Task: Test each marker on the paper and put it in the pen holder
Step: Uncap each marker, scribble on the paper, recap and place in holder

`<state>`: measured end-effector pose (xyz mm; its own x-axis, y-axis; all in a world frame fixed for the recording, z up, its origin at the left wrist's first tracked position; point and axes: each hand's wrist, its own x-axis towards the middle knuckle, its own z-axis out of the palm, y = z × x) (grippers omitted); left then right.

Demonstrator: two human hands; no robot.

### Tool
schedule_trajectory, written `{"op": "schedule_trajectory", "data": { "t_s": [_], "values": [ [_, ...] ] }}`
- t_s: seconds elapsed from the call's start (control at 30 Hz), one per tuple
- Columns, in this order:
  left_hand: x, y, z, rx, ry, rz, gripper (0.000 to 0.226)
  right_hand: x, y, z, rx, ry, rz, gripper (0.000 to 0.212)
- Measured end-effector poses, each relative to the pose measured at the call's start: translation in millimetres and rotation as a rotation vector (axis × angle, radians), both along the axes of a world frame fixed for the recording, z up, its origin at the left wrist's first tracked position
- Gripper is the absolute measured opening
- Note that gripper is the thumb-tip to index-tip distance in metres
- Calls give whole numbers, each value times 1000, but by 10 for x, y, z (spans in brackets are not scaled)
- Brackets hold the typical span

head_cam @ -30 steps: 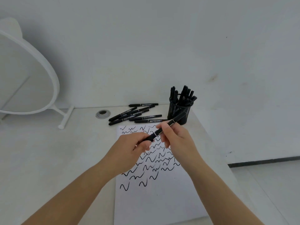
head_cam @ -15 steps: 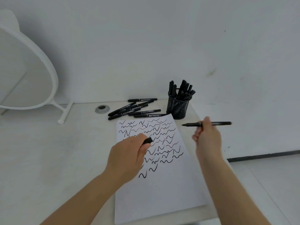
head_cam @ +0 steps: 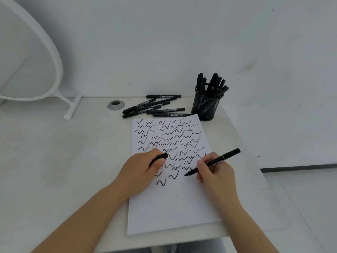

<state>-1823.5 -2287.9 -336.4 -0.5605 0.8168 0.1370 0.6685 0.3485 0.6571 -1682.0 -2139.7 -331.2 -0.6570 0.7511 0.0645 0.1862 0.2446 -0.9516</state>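
Marker [head_cam: 213,162] pinched in right hand [head_cam: 216,170] fingers, axis slanting far-right to near-left, tip just over paper [head_cam: 173,207]; left hand [head_cam: 140,170] grips cap [head_cam: 160,157].

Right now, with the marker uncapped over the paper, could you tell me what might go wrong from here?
1. The left hand rests on inked squiggles on the paper; it may smear them if still wet.
2. The cap it holds could slip and roll away.
3. The pen holder looks crowded, so pushing in this marker might tip it.
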Motion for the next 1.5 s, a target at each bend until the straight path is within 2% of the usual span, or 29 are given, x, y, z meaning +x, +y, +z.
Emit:
{"op": "schedule_trajectory", "data": {
  "t_s": [0.23, 0.53, 0.63, 0.8, 0.93, 1.0, 1.13, 1.5],
  "values": [
    [5, 4, -15, 8, -4, 16, 16, -23, -8, -37, 102, -64, 97, 19],
    [3, 0, -20, 18, -11, 16, 15, 19, 13, -71, 167, -41, -58, 24],
    [3, -1, -23, 23, -19, 19, 15, 7, -3, -42, 210, 51, -93, 21],
    [4, -8, -12, 50, -28, -13, 14, 7, -2, 42, -17, 212, -21, 32],
    [5, -13, 2, 71, -53, -40, 11, -52, 0, 55, -403, 404, 135, 20],
    [8, -17, 5, 91, -74, -52, 11, -78, -15, 21, -522, 486, 160, 32],
    [2, -24, 2, 102, -80, -77, 11, -88, -35, -33, -444, 468, 118, 28],
    [-1, -23, -14, 102, -79, -76, 11, -74, -36, -60, -471, 469, 88, 18]
  ]
}}
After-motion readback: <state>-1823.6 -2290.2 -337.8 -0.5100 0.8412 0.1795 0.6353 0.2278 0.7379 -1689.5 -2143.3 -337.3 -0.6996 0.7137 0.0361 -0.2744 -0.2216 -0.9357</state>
